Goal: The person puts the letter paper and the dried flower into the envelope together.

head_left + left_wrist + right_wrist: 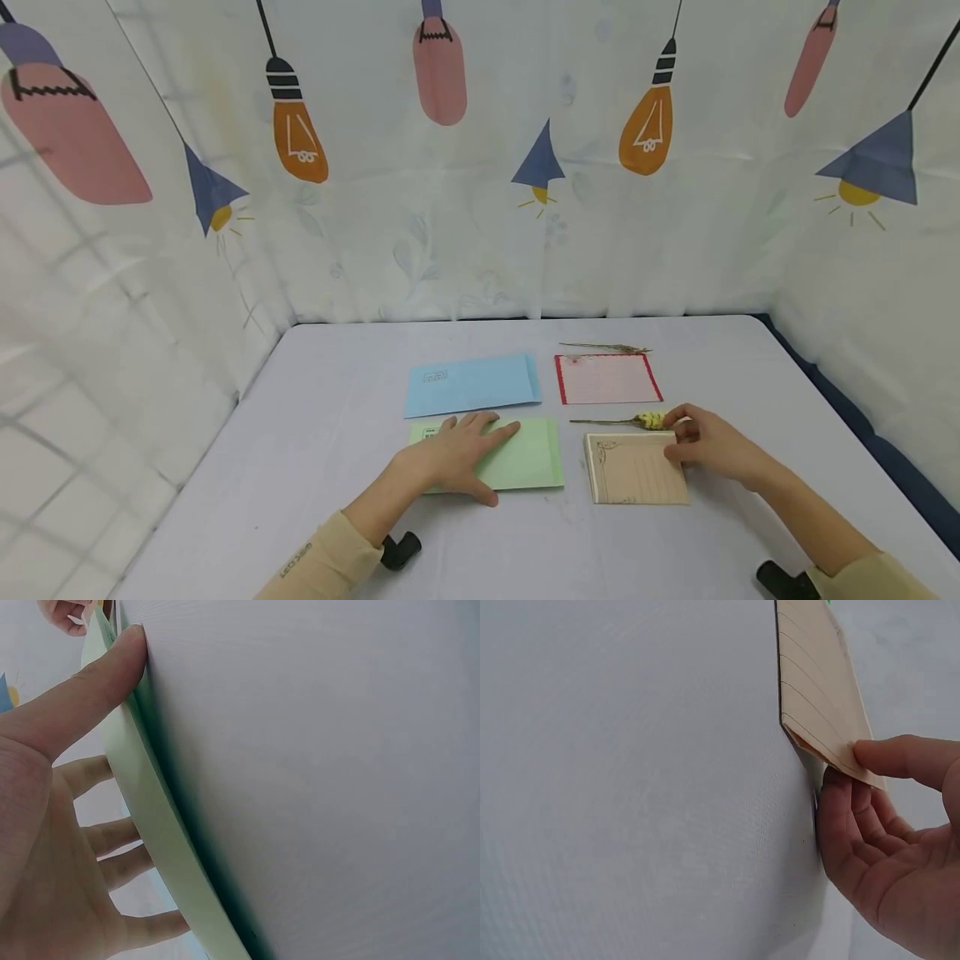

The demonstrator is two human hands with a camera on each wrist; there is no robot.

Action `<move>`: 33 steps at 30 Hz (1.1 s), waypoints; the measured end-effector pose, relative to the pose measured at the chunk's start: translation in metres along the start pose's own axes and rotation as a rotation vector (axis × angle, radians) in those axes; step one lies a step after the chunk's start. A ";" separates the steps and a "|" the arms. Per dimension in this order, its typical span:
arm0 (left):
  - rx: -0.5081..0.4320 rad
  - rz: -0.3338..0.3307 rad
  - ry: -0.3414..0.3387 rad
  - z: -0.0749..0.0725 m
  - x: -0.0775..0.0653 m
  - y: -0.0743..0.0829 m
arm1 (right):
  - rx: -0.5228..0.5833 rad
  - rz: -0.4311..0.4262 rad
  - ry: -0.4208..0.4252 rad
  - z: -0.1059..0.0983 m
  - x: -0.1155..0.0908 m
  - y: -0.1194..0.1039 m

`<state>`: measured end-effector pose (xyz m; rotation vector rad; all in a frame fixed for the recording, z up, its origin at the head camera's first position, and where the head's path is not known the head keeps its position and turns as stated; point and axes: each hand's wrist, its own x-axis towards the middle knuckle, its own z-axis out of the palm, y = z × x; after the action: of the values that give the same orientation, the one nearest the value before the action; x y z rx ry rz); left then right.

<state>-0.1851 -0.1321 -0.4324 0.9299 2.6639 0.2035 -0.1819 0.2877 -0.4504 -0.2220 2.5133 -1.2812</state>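
Observation:
With its fingers spread, my left hand (452,458) rests on a light green envelope (531,460) in the head view. The left wrist view shows the thumb at the near edge of that envelope (161,817). My right hand (716,443) pinches the right edge of a beige lined card (628,475). Seen from the right wrist, the thumb is on top of the card (814,682) and the curled fingers are at its edge and beneath. Just behind the card lies a dried yellow flower stem (651,420), close to the right fingertips.
A blue envelope (472,387) lies behind the green one. To its right is a red-bordered pink card (609,380), with a thin dried sprig (626,349) along its far edge. Printed curtains (480,242) stand behind the white table (337,375).

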 end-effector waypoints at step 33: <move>-0.012 0.013 0.002 0.000 0.002 -0.004 | 0.292 0.045 0.009 -0.008 0.000 -0.001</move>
<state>-0.1885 -0.1340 -0.4335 0.9443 2.6559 0.2231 -0.1850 0.2936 -0.4451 -0.0915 2.2865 -1.6095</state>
